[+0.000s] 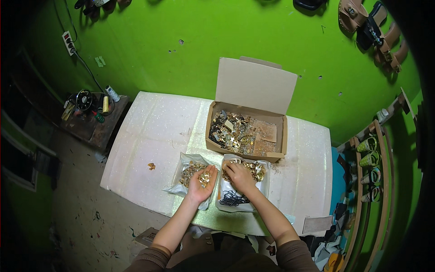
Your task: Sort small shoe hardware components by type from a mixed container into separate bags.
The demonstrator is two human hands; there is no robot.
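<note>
My left hand point(202, 184) lies palm up and cupped, holding several small shiny gold metal ornaments point(204, 179). It hovers over a white plastic-lined tray point(174, 185) of mixed small beads and metal bits. My right hand point(239, 177) reaches palm down into a second white-lined tray point(248, 207), its fingers bent together among gold pieces point(258, 172); what they pinch is hidden. Black chain-like trim point(233, 198) lies in the near part of that tray. Behind both trays stands an open cardboard box point(281, 156) with more gold, silver and dark fittings point(231, 133).
The table point(145, 122) has a pale glittery cover, with a small brown scrap point(152, 166) at left. A side stand point(86, 129) holds thread spools point(106, 104). Sandals point(369, 158) sit on a wooden rack at right; others point(378, 31) hang on the green wall.
</note>
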